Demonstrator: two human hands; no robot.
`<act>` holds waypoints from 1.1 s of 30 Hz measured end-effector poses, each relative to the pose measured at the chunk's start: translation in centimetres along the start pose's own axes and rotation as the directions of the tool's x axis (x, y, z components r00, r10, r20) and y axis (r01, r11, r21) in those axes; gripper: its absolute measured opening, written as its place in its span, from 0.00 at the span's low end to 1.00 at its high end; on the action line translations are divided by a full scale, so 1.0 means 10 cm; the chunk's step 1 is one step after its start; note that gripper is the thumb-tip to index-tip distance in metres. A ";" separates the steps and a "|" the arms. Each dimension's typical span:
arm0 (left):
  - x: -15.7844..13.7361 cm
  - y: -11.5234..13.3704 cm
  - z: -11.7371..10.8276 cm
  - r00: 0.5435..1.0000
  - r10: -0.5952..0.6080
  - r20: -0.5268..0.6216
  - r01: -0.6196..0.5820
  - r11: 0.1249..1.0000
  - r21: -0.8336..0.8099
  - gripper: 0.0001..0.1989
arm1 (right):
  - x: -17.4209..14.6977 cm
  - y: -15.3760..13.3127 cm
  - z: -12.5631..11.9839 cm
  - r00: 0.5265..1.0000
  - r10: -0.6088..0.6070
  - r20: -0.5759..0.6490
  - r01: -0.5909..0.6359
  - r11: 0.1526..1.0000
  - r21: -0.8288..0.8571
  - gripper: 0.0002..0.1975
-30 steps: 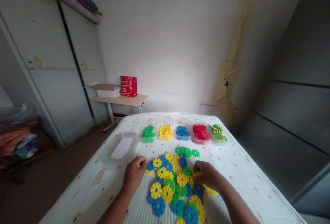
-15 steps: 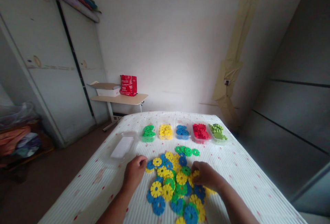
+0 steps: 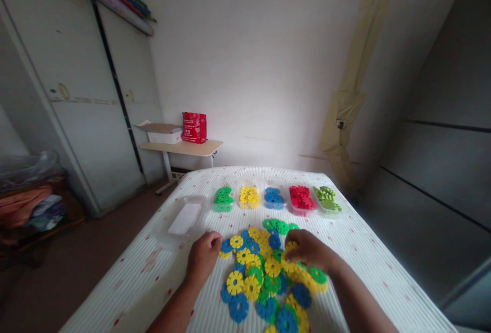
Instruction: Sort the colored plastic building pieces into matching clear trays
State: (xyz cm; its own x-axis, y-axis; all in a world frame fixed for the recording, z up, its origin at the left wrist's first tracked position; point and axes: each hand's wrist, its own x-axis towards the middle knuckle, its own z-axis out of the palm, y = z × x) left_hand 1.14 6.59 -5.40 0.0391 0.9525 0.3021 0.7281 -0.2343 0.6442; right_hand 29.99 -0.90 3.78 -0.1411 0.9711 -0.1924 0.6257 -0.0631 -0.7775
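A loose pile of flower-shaped plastic discs (image 3: 252,288) in yellow, blue and green is spread over the table in front of me. At the left edge of the pile my left hand (image 3: 205,252) rests with its fingers curled in, and nothing shows between them. My right hand (image 3: 308,248) is over the right side of the pile, its fingers closed on a yellow flower disc (image 3: 292,246). A short row of green discs (image 3: 280,226) lies just beyond the pile. Part of the pile is hidden under my right hand.
Clear tubs stand in a row beyond: green discs (image 3: 223,196), yellow discs (image 3: 249,196), blue discs (image 3: 273,196), red pieces (image 3: 302,198) and light green pieces (image 3: 327,199). A clear tray (image 3: 166,229) with a white card (image 3: 185,219) lies left. A side table (image 3: 199,148) carries a red bag (image 3: 194,127).
My right hand has lifted slightly and moved away from me, uncovering green and yellow discs at the pile's right. My left hand stays in place. The view has shifted a little.
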 end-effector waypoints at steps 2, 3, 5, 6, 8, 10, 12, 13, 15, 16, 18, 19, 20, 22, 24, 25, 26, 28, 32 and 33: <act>0.00 0.00 0.00 1.000 0.012 -0.008 -0.012 1.000 0.007 0.11 | 0.21 -0.13 0.03 0.996 0.015 -0.083 -0.005 0.993 0.115 0.08; 0.00 0.00 0.00 1.000 0.014 -0.009 -0.014 1.000 0.010 0.11 | 0.35 -0.21 0.04 0.989 0.033 -0.142 -0.009 0.986 0.167 0.09; 0.00 0.00 -0.01 1.000 0.013 -0.011 -0.013 1.000 0.007 0.11 | 0.66 -0.36 0.06 0.941 0.066 -0.331 0.029 0.961 0.274 0.10; 0.00 0.01 -0.02 1.000 0.012 -0.012 -0.012 1.000 0.001 0.11 | 0.81 -0.44 0.06 0.920 0.070 -0.387 0.052 0.954 0.295 0.11; -0.01 0.01 -0.02 1.000 0.013 -0.016 -0.013 1.000 -0.014 0.11 | 1.07 -0.56 0.05 0.890 0.077 -0.449 0.081 0.943 0.324 0.16; -0.01 0.01 -0.02 1.000 0.015 -0.021 -0.015 1.000 -0.026 0.11 | 1.23 -0.62 0.03 0.869 0.089 -0.486 0.090 0.939 0.333 0.19; -0.01 0.01 -0.03 1.000 0.011 -0.024 -0.012 0.999 -0.030 0.11 | 1.25 -0.61 0.03 0.849 0.088 -0.520 0.098 0.942 0.320 0.18; -0.01 0.01 -0.03 1.000 0.009 -0.022 -0.010 0.999 -0.031 0.11 | 1.22 -0.59 0.03 0.842 0.077 -0.534 0.106 0.947 0.303 0.16; -0.01 0.02 -0.04 1.000 0.008 -0.012 -0.008 1.000 -0.029 0.11 | 1.08 -0.50 0.03 0.834 0.038 -0.551 0.129 0.957 0.261 0.11; -0.01 0.03 -0.05 1.000 0.008 -0.005 -0.008 1.000 -0.026 0.11 | 0.99 -0.44 0.03 0.831 0.012 -0.556 0.142 0.962 0.233 0.09; -0.01 0.05 -0.07 1.000 0.008 0.005 -0.008 1.000 -0.024 0.11 | 0.77 -0.28 0.01 0.822 -0.039 -0.568 0.161 0.973 0.166 0.09; -0.02 0.07 -0.07 1.000 0.004 0.006 -0.004 1.000 -0.026 0.11 | 0.66 -0.17 0.00 0.804 -0.080 -0.589 0.166 0.982 0.093 0.10; -0.02 0.08 -0.08 1.000 0.002 0.008 -0.001 1.000 -0.031 0.11 | 0.56 -0.06 -0.01 0.793 -0.105 -0.600 0.159 0.987 0.037 0.11; -0.03 0.11 -0.08 1.000 -0.001 0.013 0.001 0.999 -0.043 0.10 | 0.36 0.18 -0.04 0.777 -0.109 -0.619 0.125 0.992 -0.018 0.13; -0.04 0.15 -0.08 1.000 0.001 0.020 0.000 0.999 -0.043 0.10 | 0.18 0.43 -0.07 0.769 -0.061 -0.636 0.046 0.998 -0.039 0.14; -0.04 0.18 -0.08 1.000 0.005 0.024 -0.004 0.999 -0.036 0.10 | 0.11 0.53 -0.09 0.764 -0.029 -0.645 0.006 0.999 -0.037 0.14; -0.05 0.20 -0.08 1.000 0.010 0.027 -0.009 1.000 -0.023 0.10 | 0.04 0.63 -0.12 0.750 0.006 -0.661 -0.036 0.999 -0.032 0.15; -0.06 0.25 -0.08 0.999 0.022 0.032 -0.023 1.000 0.009 0.10 | -0.06 0.77 -0.19 0.716 0.064 -0.695 -0.110 0.994 -0.022 0.15; -0.04 0.34 -0.08 0.998 0.045 0.051 -0.049 0.996 0.078 0.10 | -0.14 0.91 -0.29 0.665 0.114 -0.738 -0.183 0.983 -0.014 0.17; -0.03 0.36 -0.07 0.997 0.055 0.055 -0.060 0.994 0.095 0.10 | -0.13 0.93 -0.30 0.664 0.108 -0.740 -0.189 0.982 -0.027 0.17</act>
State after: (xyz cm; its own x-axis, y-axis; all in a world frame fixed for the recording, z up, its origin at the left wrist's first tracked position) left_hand 3.22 5.34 -2.67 0.1169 0.9473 0.2983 0.7864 -0.2717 0.5548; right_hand 38.32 -2.06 -1.43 0.5415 0.8081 0.2318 0.6617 -0.2396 -0.7105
